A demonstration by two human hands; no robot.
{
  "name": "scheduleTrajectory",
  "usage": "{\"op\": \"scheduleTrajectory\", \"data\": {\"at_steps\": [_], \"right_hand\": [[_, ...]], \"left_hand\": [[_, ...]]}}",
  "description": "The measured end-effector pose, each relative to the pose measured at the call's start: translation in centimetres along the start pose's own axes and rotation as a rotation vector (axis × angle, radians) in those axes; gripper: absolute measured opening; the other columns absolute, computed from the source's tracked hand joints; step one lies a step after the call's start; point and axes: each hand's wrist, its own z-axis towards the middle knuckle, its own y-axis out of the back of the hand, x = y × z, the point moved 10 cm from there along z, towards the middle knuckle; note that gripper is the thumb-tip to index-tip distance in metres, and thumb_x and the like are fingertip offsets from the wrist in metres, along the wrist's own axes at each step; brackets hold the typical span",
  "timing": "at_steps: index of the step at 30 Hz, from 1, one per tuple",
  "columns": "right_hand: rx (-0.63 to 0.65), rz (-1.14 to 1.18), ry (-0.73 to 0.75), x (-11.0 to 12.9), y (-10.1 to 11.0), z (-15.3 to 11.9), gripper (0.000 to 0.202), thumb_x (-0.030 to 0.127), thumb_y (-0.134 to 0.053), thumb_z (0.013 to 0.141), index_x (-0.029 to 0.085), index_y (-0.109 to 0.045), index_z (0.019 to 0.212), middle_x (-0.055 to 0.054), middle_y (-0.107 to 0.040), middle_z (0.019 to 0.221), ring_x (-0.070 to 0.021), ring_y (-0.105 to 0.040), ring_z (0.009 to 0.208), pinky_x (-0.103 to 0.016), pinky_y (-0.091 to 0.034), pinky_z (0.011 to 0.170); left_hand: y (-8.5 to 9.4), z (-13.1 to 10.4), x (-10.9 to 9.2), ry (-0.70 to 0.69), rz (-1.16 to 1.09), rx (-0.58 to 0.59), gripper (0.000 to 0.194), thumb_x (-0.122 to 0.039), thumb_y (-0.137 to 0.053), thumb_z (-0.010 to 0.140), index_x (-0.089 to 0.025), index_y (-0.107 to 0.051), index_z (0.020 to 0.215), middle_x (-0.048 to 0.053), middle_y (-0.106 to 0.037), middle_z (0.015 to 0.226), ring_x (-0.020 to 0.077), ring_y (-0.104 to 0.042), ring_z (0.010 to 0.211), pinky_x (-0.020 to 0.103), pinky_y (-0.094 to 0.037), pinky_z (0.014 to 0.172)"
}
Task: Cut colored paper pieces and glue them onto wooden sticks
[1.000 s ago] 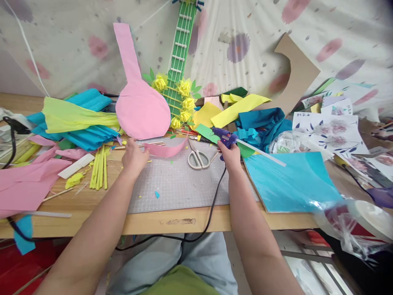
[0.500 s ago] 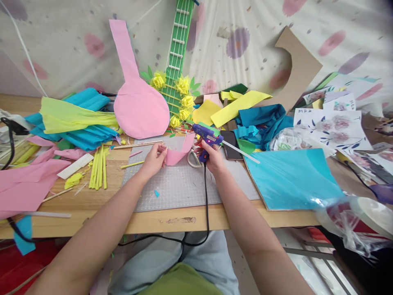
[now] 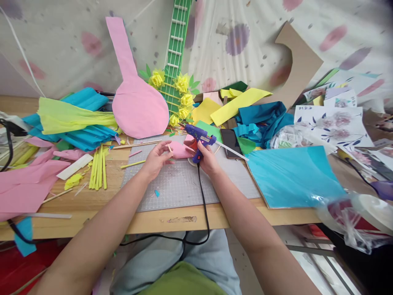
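Note:
A blue hot glue gun (image 3: 199,137) is in my right hand (image 3: 207,157), fingers wrapped round its handle. Its nozzle points up and left, and a long pale glue stick (image 3: 233,150) juts from its rear. My left hand (image 3: 158,159) has its fingers apart, right beside a pink paper strip (image 3: 179,150) above the grey cutting mat (image 3: 175,184). A small pale sliver shows at the left fingertips, too small to make out. Behind stand a pink guitar-shaped piece (image 3: 141,108) and a green guitar neck (image 3: 175,45) with yellow paper flowers (image 3: 183,84).
A black phone (image 3: 231,143) and a blue sheet (image 3: 294,178) lie to the right. Yellow paper strips (image 3: 97,168) and crumpled blue and pink paper (image 3: 30,180) spread over the left. The gun's black cord (image 3: 204,205) hangs over the table's front edge.
My left hand has let go of the pink strip and its fingers have spread. The strip sits lower between my hands. The glue gun has shifted slightly left.

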Motion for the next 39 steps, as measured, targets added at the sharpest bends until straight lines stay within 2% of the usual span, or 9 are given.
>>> {"op": "scheduleTrajectory", "data": {"at_steps": [4,8,14,19,23,27,33,36,39], "right_hand": [[-0.039,-0.035,-0.014,0.2,0.5,0.1,0.031,0.048,-0.06,0.071,0.021,-0.057,0.086,-0.003,-0.065,0.087,-0.0134,-0.06,0.072,-0.027,-0.047,0.062],[-0.029,-0.099,-0.02,1.3,1.0,-0.1,0.029,0.046,-0.059,0.072,0.02,-0.056,0.086,-0.001,-0.063,0.08,-0.006,-0.048,0.05,-0.02,-0.037,0.045],[0.179,-0.388,-0.1,2.3,1.1,-1.0,0.031,0.046,-0.058,0.074,0.015,-0.059,0.068,0.001,-0.053,0.055,-0.0051,-0.039,0.043,-0.02,-0.029,0.041],[0.212,-0.574,-0.162,2.0,1.7,-1.2,0.035,0.049,-0.061,0.068,0.015,-0.057,0.061,0.0,-0.054,0.055,-0.0054,-0.039,0.043,-0.021,-0.029,0.04],[0.128,-0.56,-0.128,1.9,2.1,-0.8,0.037,0.052,-0.06,0.068,0.016,-0.057,0.06,0.001,-0.053,0.054,-0.0058,-0.038,0.042,-0.021,-0.03,0.041],[-0.011,-0.451,-0.042,2.5,2.6,-0.5,0.037,0.053,-0.057,0.07,0.017,-0.057,0.062,0.001,-0.051,0.054,-0.0064,-0.038,0.043,-0.021,-0.031,0.042],[-0.136,-0.272,0.061,3.7,3.2,-0.2,0.037,0.054,-0.057,0.069,0.019,-0.052,0.063,-0.001,-0.055,0.064,-0.0055,-0.038,0.044,-0.021,-0.032,0.04],[-0.214,-0.271,0.061,3.9,4.0,-0.1,0.037,0.056,-0.056,0.069,0.019,-0.051,0.065,-0.001,-0.057,0.067,-0.0058,-0.039,0.044,-0.022,-0.034,0.041],[-0.218,-0.314,0.048,3.9,4.2,-0.2,0.038,0.057,-0.055,0.069,0.019,-0.052,0.066,-0.003,-0.059,0.069,-0.0064,-0.039,0.045,-0.023,-0.034,0.042]], "left_hand": [[0.0,0.2,0.1,-0.028,0.039,0.015,0.058,-0.012,-0.07,0.057,-0.017,-0.051,0.111,0.001,-0.053,0.09,0.0106,-0.061,0.07,0.027,-0.053,0.066],[0.2,0.4,0.5,-0.028,0.189,0.034,0.068,-0.015,-0.072,0.056,-0.015,-0.048,0.12,0.005,-0.056,0.095,0.0126,-0.062,0.069,0.029,-0.052,0.065],[0.6,0.5,0.5,-0.046,0.338,0.09,0.08,-0.019,-0.071,0.057,-0.012,-0.038,0.13,0.005,-0.063,0.082,0.0133,-0.062,0.067,0.025,-0.05,0.06],[0.2,0.1,-0.3,-0.042,0.303,0.115,0.08,-0.017,-0.072,0.056,-0.013,-0.04,0.129,0.003,-0.064,0.074,0.0142,-0.063,0.066,0.023,-0.049,0.056],[0.0,-0.2,-1.0,-0.049,0.181,0.109,0.073,-0.016,-0.073,0.054,-0.019,-0.049,0.122,0.004,-0.062,0.095,0.0135,-0.063,0.069,0.026,-0.051,0.061],[0.6,-0.1,-1.9,-0.055,-0.029,0.07,0.047,-0.013,-0.068,0.061,-0.017,-0.061,0.107,0.002,-0.062,0.091,0.0087,-0.06,0.071,0.024,-0.051,0.07],[4.2,0.3,-3.7,-0.037,-0.284,-0.108,0.041,0.0,-0.054,0.068,-0.022,-0.062,0.102,-0.001,-0.062,0.079,0.0032,-0.06,0.068,0.012,-0.049,0.063],[6.2,0.3,-4.0,-0.048,-0.295,-0.232,0.041,0.002,-0.051,0.071,-0.022,-0.06,0.103,-0.002,-0.062,0.074,0.0049,-0.062,0.071,0.014,-0.05,0.066],[6.6,0.3,-3.3,-0.004,-0.22,-0.28,0.035,-0.003,-0.053,0.073,-0.019,-0.059,0.103,0.0,-0.063,0.072,0.009,-0.064,0.071,0.019,-0.053,0.064]]}}
